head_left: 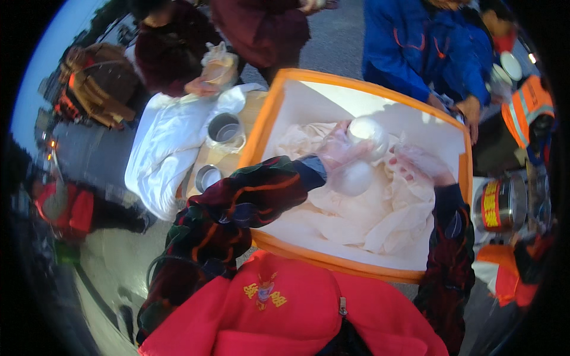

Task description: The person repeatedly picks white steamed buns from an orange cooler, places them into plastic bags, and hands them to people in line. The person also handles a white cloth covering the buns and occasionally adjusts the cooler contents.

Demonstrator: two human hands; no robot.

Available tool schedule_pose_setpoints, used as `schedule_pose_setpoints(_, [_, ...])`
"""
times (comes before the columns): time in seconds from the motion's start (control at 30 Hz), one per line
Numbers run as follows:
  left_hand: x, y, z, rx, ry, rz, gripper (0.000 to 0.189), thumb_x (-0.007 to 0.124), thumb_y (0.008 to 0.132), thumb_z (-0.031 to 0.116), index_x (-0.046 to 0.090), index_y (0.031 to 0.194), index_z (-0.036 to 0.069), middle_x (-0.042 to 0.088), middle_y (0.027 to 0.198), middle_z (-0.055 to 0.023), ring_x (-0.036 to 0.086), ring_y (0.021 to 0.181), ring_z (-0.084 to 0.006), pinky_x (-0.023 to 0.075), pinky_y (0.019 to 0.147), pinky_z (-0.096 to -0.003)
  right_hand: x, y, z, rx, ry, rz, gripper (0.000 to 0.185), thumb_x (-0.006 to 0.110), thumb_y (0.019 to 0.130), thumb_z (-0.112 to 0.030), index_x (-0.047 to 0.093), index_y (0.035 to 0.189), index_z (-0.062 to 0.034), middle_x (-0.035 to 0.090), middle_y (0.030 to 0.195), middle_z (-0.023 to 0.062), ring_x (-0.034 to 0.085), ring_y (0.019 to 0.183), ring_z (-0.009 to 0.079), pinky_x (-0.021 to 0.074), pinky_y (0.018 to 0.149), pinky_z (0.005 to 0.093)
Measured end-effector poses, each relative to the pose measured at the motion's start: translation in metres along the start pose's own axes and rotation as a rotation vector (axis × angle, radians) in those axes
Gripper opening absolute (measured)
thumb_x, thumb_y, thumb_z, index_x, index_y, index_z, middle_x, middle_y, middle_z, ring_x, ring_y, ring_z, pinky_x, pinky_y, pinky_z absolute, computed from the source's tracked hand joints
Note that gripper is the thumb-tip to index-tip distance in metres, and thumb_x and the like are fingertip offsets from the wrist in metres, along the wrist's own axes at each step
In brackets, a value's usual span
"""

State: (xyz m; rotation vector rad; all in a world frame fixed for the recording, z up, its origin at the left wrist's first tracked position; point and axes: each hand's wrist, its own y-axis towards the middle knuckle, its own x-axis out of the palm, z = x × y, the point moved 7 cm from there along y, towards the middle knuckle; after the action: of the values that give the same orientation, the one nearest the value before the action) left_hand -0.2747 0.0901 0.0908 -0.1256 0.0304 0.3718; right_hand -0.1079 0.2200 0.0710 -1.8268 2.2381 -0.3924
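My left hand point(335, 150), in a thin clear plastic glove, grips a white round steamed bun point(368, 135) above the open box. A second white round bun point(354, 178) shows just below that hand; whether it hangs in thin plastic or rests on the cloth is unclear. My right hand point(418, 163), also in clear plastic, is at the box's right side. Its bent fingers are over the cream cloth point(378, 224), and I cannot tell whether they hold some of it. The crumpled cloth lies inside the white-walled box point(307, 95), whose rim is covered in orange.
Left of the box, a wooden surface point(254, 107) bears two metal containers point(225, 129) and a white cloth point(167, 147). People stand beyond the box; a blue-sleeved person's hand point(470, 113) is close to its far right corner. A metal drum point(501, 204) with writing stands at right.
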Motion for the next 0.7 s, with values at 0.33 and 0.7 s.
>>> schedule_pose_setpoints(0.33, [-0.033, -0.047, 0.09, 0.288, -0.556, 0.054, 0.078, 0.07, 0.082, 0.023, 0.021, 0.14, 0.004, 0.046, 0.128, -0.0127, 0.048, 0.117, -0.0211, 0.0407, 0.1, -0.0375, 0.131, 0.025, -0.044, -0.117, 0.845, -0.07, 0.06, 0.05, 0.092, -0.048, 0.033, 0.138, -0.014, 0.052, 0.126, 0.0117, 0.062, 0.101, 0.0284, 0.0573, 0.071, 0.0394])
schedule_pose_setpoints(0.7, [-0.085, -0.092, 0.06, -0.111, -0.811, -0.054, 0.044, 0.039, 0.097, 0.043, 0.043, 0.128, 0.012, 0.053, 0.124, -0.0118, 0.056, 0.108, -0.0274, 0.0469, 0.09, -0.0417, 0.164, 0.032, -0.127, -0.673, 0.098, 0.246, 0.079, 0.061, 0.081, -0.008, 0.019, 0.147, -0.01, 0.036, 0.14, 0.0112, 0.042, 0.126, 0.0227, 0.0389, 0.103, 0.0344])
